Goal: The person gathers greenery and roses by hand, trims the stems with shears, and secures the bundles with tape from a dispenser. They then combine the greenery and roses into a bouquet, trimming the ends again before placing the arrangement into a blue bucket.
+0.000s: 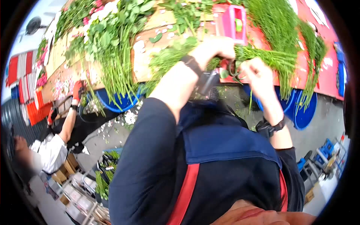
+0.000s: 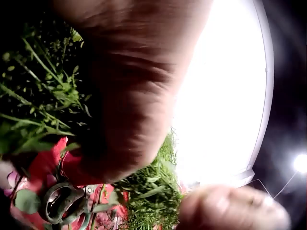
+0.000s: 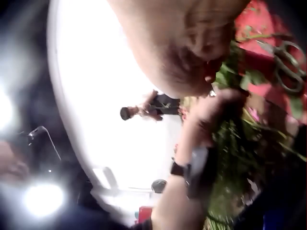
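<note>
Over the table edge in the head view, my left hand (image 1: 223,48) grips a bunch of leafy green stems (image 1: 174,54). In the right wrist view its fingers curl round the greenery (image 3: 228,143). My right hand (image 1: 257,73) is just to the right of it, fingers bent. I cannot tell whether the right fingers pinch something. Scissors (image 2: 62,203) with looped metal handles lie on the red surface below the hands, showing also in the right wrist view (image 3: 290,67). Cut stems (image 1: 272,58) stretch rightward beside the right hand.
A pink plastic holder (image 1: 234,26) stands beyond my hands. Piles of leafy stems (image 1: 116,56) and fine greenery (image 1: 273,26) cover much of the table. Blue buckets (image 1: 305,108) stand below its edge. Another person in red gloves (image 1: 77,90) works at the left.
</note>
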The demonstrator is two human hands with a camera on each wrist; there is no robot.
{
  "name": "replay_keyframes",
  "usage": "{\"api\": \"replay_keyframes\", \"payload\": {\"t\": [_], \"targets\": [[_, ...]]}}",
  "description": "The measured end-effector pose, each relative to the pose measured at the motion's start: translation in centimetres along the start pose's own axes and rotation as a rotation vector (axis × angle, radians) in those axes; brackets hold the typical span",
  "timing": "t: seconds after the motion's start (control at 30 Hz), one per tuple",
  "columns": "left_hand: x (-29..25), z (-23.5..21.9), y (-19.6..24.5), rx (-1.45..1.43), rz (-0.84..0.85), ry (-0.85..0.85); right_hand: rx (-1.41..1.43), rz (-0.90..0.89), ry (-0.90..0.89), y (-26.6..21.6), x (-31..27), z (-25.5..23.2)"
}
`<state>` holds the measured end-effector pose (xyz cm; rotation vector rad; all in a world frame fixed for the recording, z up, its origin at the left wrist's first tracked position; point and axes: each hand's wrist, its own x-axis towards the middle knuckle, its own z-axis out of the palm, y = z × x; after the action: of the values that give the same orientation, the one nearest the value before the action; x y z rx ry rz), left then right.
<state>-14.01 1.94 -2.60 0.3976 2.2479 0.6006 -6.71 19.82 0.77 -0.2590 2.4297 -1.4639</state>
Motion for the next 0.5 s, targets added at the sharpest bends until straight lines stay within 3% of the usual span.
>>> {"api": "replay_keyframes", "payload": {"t": [0.03, 0.07, 0.1, 0.13, 0.2, 0.27, 0.33, 0.37, 0.4, 0.5], "targets": [[-0.9, -0.8, 0.4, -0.029, 0.053, -0.042, -0.132, -0.086, 0.023, 1.3, -1.0, 0.2], [-1.9, -1.3, 0.6, -0.058, 0.099, -0.086, -0.145, -0.04, 0.038, 4.0, -1.0, 0.5], [-1.4, -0.2, -0.5, -0.276, 0.244, -0.135, 0.038, 0.255, -0.072, 5.6, -0.7, 0.0], [-3.4, -0.9, 1.3, -0.307, 0.279, -0.126, 0.013, 0.071, -0.024, 6.2, -0.8, -0.3], [-1.3, 2.3, 0.8, -0.202, 0.252, -0.008, -0.27, 0.047, -0.045, 10.7, -0.6, -0.6], [-4.2, 1.9, 3.8, 0.038, 0.105, 0.125, -0.372, -0.173, -0.05, 12.2, 0.9, -1.7], [-7.3, 1.2, 7.0, 0.131, 0.047, 0.257, 0.052, -0.305, 0.022, 8.0, 2.9, -2.5], [-8.0, 2.0, 7.7, 0.127, 0.13, 0.45, 0.133, -0.361, 0.019, 7.3, 3.6, -2.8], [-7.2, 2.8, 7.5, 0.215, 0.073, 0.342, 0.138, -0.399, -0.003, 7.1, 3.7, -2.8], [-6.8, 3.7, 7.8, 0.338, 0.028, 0.549, -0.085, -0.431, -0.017, 9.4, 2.6, -2.3]]}}
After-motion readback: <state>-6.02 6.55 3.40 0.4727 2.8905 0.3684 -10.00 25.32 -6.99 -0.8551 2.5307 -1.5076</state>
